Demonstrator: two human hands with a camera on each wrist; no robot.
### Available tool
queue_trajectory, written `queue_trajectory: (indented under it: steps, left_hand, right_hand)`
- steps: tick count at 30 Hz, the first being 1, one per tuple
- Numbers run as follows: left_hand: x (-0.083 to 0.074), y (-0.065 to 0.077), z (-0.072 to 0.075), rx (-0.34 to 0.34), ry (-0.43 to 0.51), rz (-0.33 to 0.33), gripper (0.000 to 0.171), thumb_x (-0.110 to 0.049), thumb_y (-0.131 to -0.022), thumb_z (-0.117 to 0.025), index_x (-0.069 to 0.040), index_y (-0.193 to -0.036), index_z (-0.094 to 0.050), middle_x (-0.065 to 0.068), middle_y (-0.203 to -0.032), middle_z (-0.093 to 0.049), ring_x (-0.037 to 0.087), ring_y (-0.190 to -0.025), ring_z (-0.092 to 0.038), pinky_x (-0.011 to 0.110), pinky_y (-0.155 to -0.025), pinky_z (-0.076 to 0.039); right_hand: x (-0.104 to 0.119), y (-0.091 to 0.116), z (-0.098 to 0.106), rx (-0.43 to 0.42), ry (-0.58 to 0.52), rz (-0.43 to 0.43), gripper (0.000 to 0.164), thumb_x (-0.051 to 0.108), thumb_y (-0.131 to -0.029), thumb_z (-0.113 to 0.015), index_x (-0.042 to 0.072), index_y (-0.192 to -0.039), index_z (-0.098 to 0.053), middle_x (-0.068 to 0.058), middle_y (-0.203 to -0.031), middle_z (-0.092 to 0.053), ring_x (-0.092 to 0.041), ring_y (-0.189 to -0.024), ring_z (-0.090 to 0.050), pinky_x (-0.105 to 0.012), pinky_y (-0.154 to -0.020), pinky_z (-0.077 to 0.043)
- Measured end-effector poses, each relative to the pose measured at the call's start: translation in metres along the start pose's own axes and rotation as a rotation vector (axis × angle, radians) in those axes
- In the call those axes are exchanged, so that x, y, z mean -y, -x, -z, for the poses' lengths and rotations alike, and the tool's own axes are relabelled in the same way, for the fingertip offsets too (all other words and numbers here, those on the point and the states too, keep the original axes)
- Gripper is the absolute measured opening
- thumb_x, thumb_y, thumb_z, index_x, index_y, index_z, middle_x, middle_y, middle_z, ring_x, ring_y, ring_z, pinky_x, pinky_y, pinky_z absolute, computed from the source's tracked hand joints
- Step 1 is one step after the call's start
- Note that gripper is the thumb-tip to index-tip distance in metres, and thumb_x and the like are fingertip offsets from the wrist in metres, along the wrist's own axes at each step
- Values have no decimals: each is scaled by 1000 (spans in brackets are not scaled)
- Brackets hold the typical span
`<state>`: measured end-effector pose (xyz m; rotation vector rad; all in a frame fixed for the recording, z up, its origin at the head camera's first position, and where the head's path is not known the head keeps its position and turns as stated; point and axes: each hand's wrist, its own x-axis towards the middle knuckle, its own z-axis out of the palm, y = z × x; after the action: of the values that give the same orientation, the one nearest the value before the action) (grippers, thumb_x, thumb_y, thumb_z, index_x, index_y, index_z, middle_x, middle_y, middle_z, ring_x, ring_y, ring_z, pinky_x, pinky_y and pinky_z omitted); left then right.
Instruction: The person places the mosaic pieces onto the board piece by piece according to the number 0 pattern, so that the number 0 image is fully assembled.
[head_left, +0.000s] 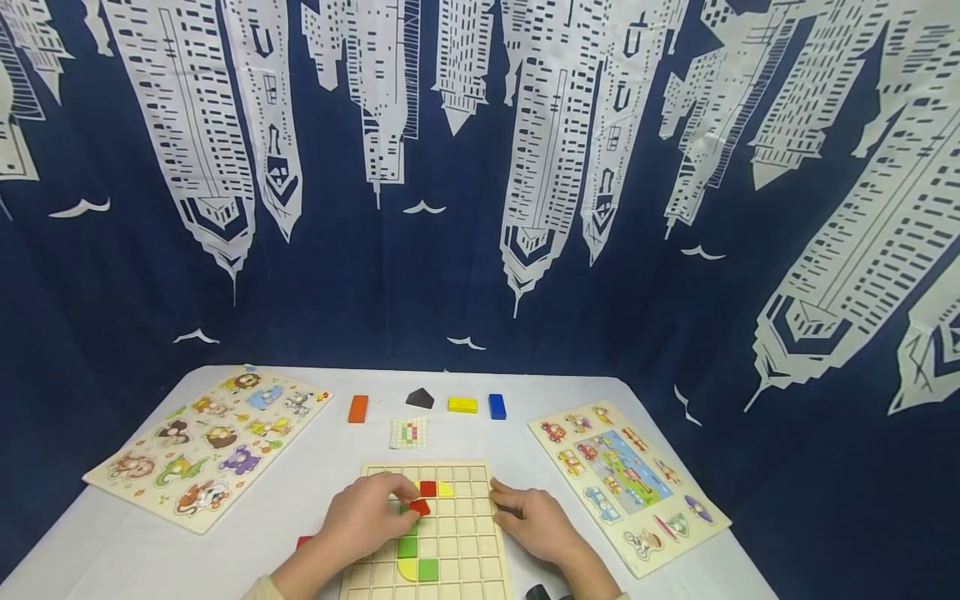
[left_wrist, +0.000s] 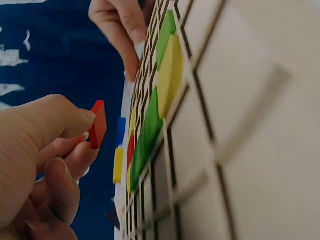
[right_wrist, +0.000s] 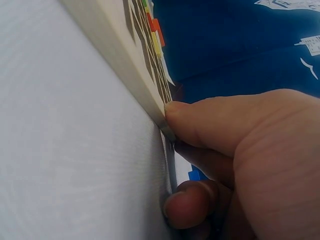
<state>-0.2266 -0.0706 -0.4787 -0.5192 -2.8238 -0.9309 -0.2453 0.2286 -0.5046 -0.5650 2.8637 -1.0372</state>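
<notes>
My left hand (head_left: 366, 518) pinches a small red square tile (left_wrist: 99, 124) between thumb and fingers, tilted and raised off the wooden grid board (head_left: 468, 527). On the board, a red square (head_left: 427, 489) lies in an upper row with a yellow rounded piece (head_left: 446, 489) at its right. Down the left side are green squares (head_left: 407, 547), partly hidden by the left hand. Lower, a yellow rounded piece (head_left: 407, 570) sits beside another green square (head_left: 428, 570). My right hand (head_left: 536, 521) grips the board's right edge, thumb and finger against it.
A small pattern card (head_left: 408, 433) lies behind the board. Orange (head_left: 358, 409), yellow (head_left: 462, 405) and blue blocks (head_left: 497, 407) and a dark pentagon (head_left: 420, 398) stand farther back. Picture puzzles flank the board at left (head_left: 168, 437) and right (head_left: 645, 533). A red piece (head_left: 303, 541) shows by the left forearm.
</notes>
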Motion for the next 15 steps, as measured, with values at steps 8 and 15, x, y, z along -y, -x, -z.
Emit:
queue_trajectory:
  steps: [8, 15]
  left_hand:
    - [-15, -38, -20, 142, -103, -217, 13, -28, -80, -86, -28, -90, -77, -20, -82, -67, -2, -71, -54, 27, -59, -44]
    - [-16, -54, -24, 173, -176, -258, 9, -25, -82, -86, -30, -84, -79, -21, -82, -67, -2, -67, -51, 27, -59, -43]
  right_hand:
    - [-2, 0, 1, -1, -13, 6, 38, 26, -96, -70, 10, -131, -70, -1, -148, -58, -30, -138, -55, -55, -112, -41]
    - [-2, 1, 3, -3, 6, 11, 39, 26, -96, -70, 10, -131, -70, 0, -147, -58, -30, -137, -55, -54, -112, -42]
